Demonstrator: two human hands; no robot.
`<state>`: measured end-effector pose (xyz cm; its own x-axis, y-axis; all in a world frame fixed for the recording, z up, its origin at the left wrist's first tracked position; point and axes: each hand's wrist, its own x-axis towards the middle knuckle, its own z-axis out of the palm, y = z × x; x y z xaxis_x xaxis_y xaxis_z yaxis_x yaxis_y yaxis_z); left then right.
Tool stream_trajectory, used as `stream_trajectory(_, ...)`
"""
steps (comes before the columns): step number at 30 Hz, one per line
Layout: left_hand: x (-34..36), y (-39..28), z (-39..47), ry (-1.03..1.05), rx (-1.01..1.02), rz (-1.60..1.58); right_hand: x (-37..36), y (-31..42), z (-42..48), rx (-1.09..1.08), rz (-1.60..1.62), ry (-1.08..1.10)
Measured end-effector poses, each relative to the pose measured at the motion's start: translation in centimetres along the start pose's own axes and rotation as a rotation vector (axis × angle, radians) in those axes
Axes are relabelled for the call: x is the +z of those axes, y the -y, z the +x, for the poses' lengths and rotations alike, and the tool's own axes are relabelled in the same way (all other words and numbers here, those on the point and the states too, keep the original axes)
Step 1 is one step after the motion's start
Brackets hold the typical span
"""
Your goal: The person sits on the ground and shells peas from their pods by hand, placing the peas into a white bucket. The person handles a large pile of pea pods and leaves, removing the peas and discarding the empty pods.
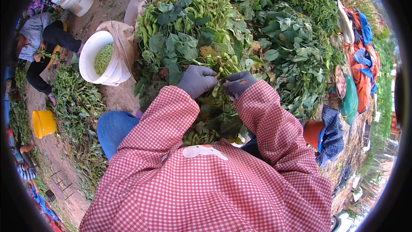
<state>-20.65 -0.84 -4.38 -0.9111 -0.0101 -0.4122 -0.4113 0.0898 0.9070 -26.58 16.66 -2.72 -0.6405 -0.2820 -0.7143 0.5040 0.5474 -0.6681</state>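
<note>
My left hand [199,80], in a grey knit glove, pinches at the green pods of a soybean plant [222,69]. Close beside it, my right hand [238,83], gloved the same way and worn through at the back, grips the plant's stem and pods. The fingertips of both hands nearly meet; exactly what lies between them is partly hidden. Beyond my hands rises a large heap of cut soybean plants [190,22] with leaves and many plump pods. Left of the heap, a white bucket [86,58] tilts towards me with green beans [104,58] inside.
A beige sack [120,38] lies against the bucket. A seated person [37,38] works at the left, near white pails [77,0] and a yellow bucket [44,124]. Stripped greenery [77,93] covers the ground there. Orange and blue cloth [362,61] lies at the right.
</note>
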Motion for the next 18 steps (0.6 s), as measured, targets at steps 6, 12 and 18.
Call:
stream_trajectory(6, 0.3, 1.5, 0.4, 0.021, 0.196, 0.259, 0.1, 0.8, -0.9, 0.094, 0.298, 0.158)
stream_trajectory(12, 0.3, 2.0, 0.3, -0.021, 0.484, 0.469, 0.7, 0.4, -1.3, 0.08, 0.36, 0.088)
stream_trajectory(18, 0.4, 2.3, 0.6, -0.066, 0.625, 0.587, 0.2, 0.9, -1.4, 0.054, 0.394, 0.182)
